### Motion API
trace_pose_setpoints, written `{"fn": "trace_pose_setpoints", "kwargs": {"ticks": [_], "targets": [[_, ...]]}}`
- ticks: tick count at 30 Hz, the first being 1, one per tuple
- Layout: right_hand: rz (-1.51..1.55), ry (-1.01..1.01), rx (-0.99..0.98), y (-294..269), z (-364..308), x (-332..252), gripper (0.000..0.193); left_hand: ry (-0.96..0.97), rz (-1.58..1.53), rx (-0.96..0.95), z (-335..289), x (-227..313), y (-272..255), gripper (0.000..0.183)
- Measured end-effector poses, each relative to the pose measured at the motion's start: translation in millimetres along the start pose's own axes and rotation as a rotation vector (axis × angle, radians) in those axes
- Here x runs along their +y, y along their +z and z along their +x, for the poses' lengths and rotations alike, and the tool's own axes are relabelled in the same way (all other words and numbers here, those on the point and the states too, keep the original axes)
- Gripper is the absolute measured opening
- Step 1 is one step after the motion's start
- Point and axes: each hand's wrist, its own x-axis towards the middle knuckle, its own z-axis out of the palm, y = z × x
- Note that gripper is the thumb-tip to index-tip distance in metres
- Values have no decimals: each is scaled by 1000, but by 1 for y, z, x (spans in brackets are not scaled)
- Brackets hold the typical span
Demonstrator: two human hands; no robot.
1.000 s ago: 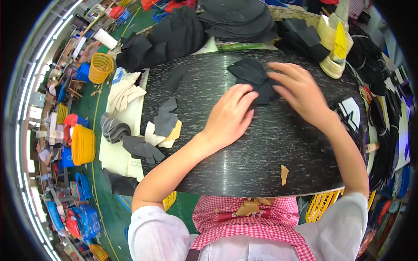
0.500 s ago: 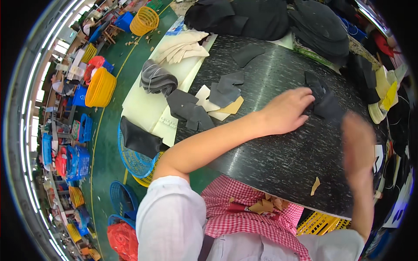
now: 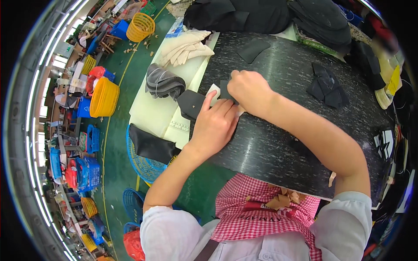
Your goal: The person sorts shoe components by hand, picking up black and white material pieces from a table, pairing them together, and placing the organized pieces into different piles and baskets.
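On the black speckled table, my left hand (image 3: 215,124) lies palm down over a small group of flat cut pieces, its fingers reaching forward and one standing apart. Close beside it, my right hand (image 3: 250,92) is closed at the edge of a dark grey cut piece (image 3: 224,90); its fingertips are partly hidden. A white piece (image 3: 214,92) shows between the hands, and a black piece (image 3: 188,103) lies left of my left fingers. Farther right is a loose pile of dark pieces (image 3: 327,87), apart from both hands.
A tied grey bundle (image 3: 164,81) and cream fanned pieces (image 3: 186,48) lie on the pale board (image 3: 150,111) at left. One black piece (image 3: 253,50) lies farther back. Black sheets (image 3: 237,17) are heaped along the far edge. A blue basket (image 3: 146,165) stands below the table's left side.
My right hand has come left from beyond the dark pile to the small group of pieces. My left hand has drawn back from that pile to the same group.
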Motion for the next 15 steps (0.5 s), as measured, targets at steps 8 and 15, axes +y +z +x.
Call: {"fn": "trace_pose_setpoints", "kwargs": {"ticks": [8, 15], "targets": [[1223, 465, 186, -102, -102, 55, 12, 15, -87, 202, 14, 7, -14, 35], [1464, 868, 158, -83, -213, 12, 7, -353, -1398, -294, 42, 86, 11, 42]]}}
